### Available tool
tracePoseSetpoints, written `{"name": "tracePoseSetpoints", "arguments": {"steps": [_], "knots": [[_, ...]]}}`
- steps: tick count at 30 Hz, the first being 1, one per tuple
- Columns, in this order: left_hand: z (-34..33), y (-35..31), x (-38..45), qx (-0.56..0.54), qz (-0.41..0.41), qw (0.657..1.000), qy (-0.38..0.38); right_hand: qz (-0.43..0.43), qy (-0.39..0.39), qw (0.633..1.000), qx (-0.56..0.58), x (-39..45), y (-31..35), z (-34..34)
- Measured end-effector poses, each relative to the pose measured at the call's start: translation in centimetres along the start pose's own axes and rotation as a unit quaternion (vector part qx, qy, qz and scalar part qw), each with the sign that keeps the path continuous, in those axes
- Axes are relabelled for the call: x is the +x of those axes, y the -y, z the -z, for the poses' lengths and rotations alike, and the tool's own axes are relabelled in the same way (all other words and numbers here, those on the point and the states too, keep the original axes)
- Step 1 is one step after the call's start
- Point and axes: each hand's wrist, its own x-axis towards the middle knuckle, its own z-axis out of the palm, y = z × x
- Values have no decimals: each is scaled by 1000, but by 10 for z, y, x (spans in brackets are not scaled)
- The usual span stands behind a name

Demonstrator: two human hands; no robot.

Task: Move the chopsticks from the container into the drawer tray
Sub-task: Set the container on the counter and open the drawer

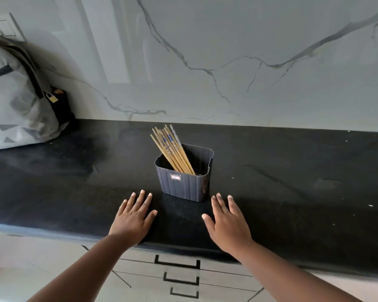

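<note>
Resting both palms flat and empty on the black countertop, we flank the dark container: left hand near-left of it, right hand near-right, about equally close. The chopsticks stand bundled inside, just beyond our fingertips, tops leaning far-left, so the left hand looks better placed; the drawers below appear closed

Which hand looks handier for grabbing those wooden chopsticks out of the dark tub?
Probably the left hand: the wooden chopsticks lean left out of the dark plastic container, towards it. The right hand lies flat, about as near, on the other side.
</note>
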Motion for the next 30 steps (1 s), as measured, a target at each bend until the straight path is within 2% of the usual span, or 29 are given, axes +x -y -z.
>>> {"name": "tracePoseSetpoints", "arguments": {"steps": [6, 10, 16, 18, 21, 25, 27, 30], "knots": [[-8, 16, -28, 12, -99, 994, -36, -86, 1, 996, -21, -40, 19, -11], [-22, 38, -58, 31, -158, 985, -58, -132, -40, 990, -5, -69, 50, -28], [-55, 49, -100, 64, -202, 974, -84, -119, -94, 987, -46, -116, 97, -68], [-66, 48, -110, 83, -252, 962, -68, -99, -68, 991, -51, -130, 108, -83], [-89, 47, -116, 138, -336, 932, -2, -47, 10, 996, -81, -138, 114, -106], [-104, 36, -104, 141, -314, 937, 60, -24, 78, 992, -91, -124, 109, -121], [-107, 27, -96, 121, -307, 942, 59, -44, 134, 987, -73, -109, 105, -117], [-106, 13, -82, 132, -288, 943, 98, -49, 145, 986, -69, -91, 99, -112]]}}
